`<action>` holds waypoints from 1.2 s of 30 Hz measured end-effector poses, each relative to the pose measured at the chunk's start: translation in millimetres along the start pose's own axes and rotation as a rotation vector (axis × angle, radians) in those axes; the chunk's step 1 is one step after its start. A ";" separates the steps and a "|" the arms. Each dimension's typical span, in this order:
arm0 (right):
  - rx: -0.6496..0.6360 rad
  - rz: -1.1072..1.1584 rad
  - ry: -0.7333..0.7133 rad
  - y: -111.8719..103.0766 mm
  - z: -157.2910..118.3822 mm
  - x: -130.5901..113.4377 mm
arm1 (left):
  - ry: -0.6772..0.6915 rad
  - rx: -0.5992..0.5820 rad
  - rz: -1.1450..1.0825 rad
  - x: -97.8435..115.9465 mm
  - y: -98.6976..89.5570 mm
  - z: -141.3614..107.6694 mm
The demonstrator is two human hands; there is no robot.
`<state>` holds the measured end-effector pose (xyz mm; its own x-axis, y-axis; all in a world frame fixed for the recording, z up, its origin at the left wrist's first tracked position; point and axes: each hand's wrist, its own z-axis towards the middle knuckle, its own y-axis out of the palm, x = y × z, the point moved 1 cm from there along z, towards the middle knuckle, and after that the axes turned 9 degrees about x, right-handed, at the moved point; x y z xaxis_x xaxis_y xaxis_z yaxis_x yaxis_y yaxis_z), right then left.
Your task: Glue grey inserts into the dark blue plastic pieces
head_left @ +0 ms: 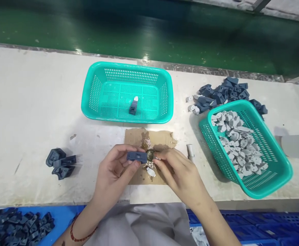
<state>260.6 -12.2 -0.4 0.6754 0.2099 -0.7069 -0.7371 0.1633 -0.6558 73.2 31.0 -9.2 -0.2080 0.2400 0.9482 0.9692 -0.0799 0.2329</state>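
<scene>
My left hand (116,167) pinches a small dark blue plastic part (136,156) above a stained piece of brown cardboard (162,138). My right hand (177,171) meets it from the right, fingertips at a small shiny round piece (150,155) against the part's end. A small white piece (151,172) lies on the cardboard just below the hands. What the right fingers grip is partly hidden.
A teal basket (93,92) behind the cardboard holds one blue-and-grey part (133,106). A tilted teal basket (267,184) on the right holds several grey pieces (239,143). Blue parts are piled at the back right (223,94), left (61,162), and in a blue tray (18,227). A white tube (190,151) lies nearby.
</scene>
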 end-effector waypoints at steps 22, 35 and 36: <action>0.256 0.534 0.444 -9.8 -2.6 3.7 | -0.049 -0.142 -0.031 6.1 -0.1 -3.1; 0.122 0.623 0.382 -7.6 13.7 -14.8 | -0.200 -0.238 0.067 3.5 -4.0 -8.1; 0.108 0.604 0.378 -7.2 13.6 -14.8 | -0.191 -0.243 0.086 3.6 -4.2 -8.3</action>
<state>255.6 -3.4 18.4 0.0961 -0.0513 -0.9941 -0.9692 0.2225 -0.1052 67.2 24.2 -4.9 -0.0760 0.3976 0.9144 0.9174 -0.3314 0.2204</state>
